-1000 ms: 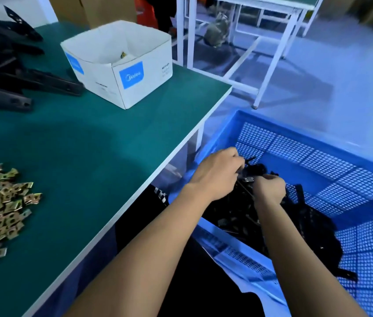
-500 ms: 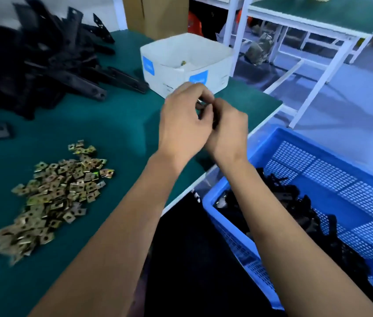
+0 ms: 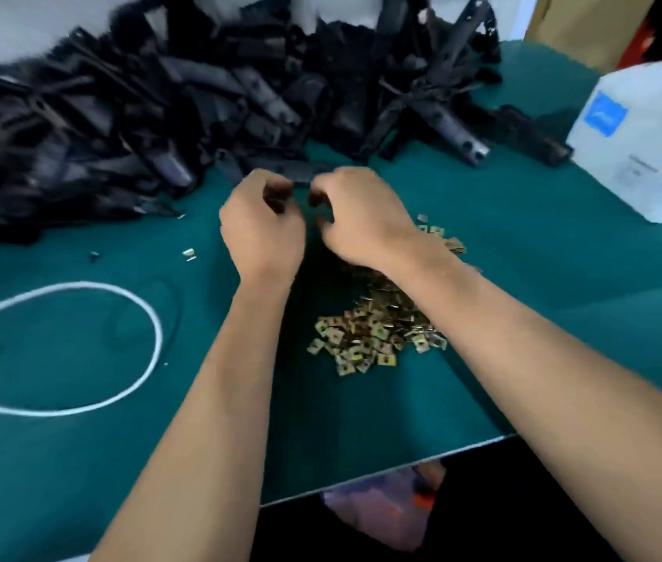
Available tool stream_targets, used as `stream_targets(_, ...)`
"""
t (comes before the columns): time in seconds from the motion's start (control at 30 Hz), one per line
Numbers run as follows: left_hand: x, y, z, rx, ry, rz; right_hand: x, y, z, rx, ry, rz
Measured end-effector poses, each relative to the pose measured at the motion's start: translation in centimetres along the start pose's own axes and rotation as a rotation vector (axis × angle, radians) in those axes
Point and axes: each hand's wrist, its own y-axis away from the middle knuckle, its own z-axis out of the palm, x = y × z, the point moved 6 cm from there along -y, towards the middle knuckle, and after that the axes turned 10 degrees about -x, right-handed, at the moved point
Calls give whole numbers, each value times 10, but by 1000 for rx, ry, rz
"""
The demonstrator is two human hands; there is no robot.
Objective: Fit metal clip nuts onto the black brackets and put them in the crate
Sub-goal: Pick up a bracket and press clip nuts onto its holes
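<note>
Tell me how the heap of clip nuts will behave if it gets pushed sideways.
The clip nuts lie loose in a flat heap, so they would likely scatter rather than move as one. They look thin and flat, so probably slide, not roll. Being small metal pieces, each is likely light.

**Nothing legible on the box**

The white cardboard box at the table's right edge carries a blue label with a pale logo and a patch of grey print below; both are too blurred to read.
</note>
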Motion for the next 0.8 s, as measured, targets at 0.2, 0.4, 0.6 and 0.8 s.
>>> stream_targets(0.2,-44,-9,-33,303,211,-306,-55,-66,50,-200,65,-97)
stream_targets(0.4,-61,-16,-25,309,430,-499,-51,-71,43,-37,-142,-79)
stream_targets(0.6,-60,-23,8,-46,1354,-734,-13,-39,4,241,-451,-124)
stream_targets(0.8,-21,-7,34,-696,1176,-533,8,-16,-29,208,-461,-231)
